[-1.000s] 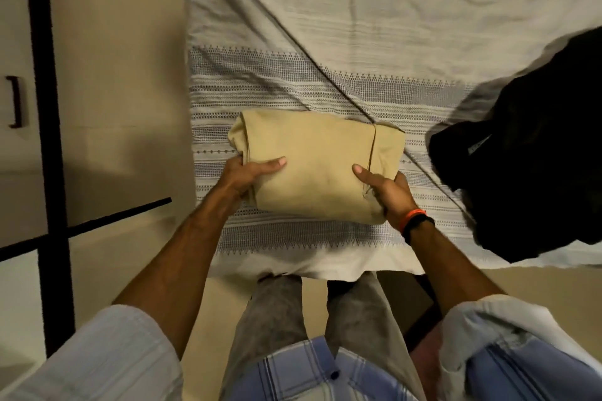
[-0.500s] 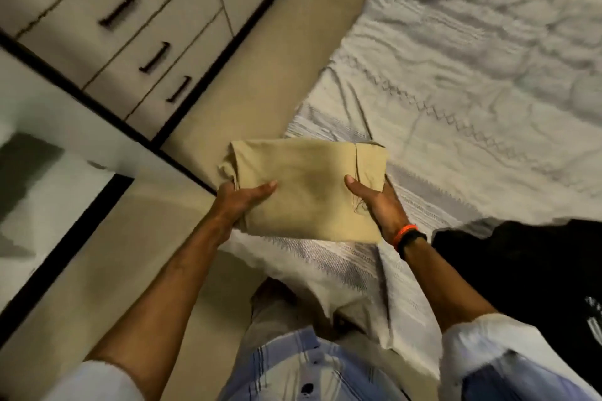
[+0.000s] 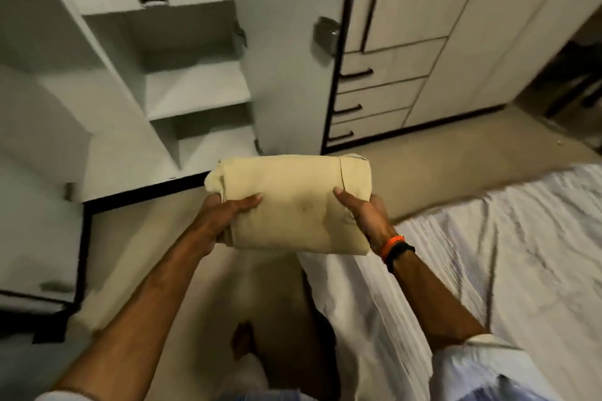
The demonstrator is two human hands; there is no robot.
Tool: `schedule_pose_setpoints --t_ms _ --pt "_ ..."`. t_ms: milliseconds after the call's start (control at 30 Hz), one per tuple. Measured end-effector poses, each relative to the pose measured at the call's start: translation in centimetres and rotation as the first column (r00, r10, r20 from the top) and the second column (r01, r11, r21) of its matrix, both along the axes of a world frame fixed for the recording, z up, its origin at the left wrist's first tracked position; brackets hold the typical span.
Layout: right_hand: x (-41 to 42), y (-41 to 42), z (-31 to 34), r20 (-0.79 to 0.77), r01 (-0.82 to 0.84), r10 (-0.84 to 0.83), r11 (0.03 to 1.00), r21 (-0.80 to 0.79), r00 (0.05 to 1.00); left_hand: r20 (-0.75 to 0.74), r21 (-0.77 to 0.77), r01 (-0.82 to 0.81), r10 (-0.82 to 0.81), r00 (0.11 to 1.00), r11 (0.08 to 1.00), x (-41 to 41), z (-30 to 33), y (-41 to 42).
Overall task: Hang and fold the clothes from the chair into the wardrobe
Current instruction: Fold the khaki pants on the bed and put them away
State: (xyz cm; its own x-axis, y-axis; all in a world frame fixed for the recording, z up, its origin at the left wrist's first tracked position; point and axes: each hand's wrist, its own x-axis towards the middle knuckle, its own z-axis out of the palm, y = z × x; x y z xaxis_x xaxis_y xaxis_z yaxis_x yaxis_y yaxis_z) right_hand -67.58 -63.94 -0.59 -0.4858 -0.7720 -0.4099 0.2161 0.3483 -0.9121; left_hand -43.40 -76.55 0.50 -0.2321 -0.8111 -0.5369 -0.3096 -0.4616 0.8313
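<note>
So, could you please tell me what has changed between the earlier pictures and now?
The folded beige garment has been lifted off the bed and carried round toward the open wardrobe. The left hand and right hand grip its ends as before; nothing was let go.

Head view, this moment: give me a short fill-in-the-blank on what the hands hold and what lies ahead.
1. Both the left hand and the right hand grip a folded ____ garment.
2. The wardrobe ahead stands ____, showing its shelves.
3. The orange wristband is on the ____ wrist.
4. The white bedsheet lies to the person's ____.

Missing words: beige; open; right; right
</note>
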Motion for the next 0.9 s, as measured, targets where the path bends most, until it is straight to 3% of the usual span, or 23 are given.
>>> schedule_pose_setpoints --t_ms 200,467,567,900 --pt "8.0 -14.5 2.4 -0.019 -0.221 0.220 0.973 -0.063 0.975 -0.065 -0.025 -0.241 0.239 0.969 0.970 9.6 3.1 -9.0" --pt "15.9 -30.8 8.9 -0.109 -0.430 0.417 0.892 -0.142 0.902 -0.063 -0.072 -0.353 0.349 0.935 0.933 19.4 9.4 -21.8" --pt "16.8 -37.2 9.8 -0.101 -0.412 0.402 0.904 -0.116 0.910 -0.098 -0.103 -0.357 0.348 0.932 0.928 21.9 11.4 -26.5" --pt "21.9 -58.3 18.9 -0.090 -0.534 0.533 0.794 -0.290 0.841 -0.145 -0.245 -0.520 0.500 0.854 0.818 25.8 19.2 -43.5"
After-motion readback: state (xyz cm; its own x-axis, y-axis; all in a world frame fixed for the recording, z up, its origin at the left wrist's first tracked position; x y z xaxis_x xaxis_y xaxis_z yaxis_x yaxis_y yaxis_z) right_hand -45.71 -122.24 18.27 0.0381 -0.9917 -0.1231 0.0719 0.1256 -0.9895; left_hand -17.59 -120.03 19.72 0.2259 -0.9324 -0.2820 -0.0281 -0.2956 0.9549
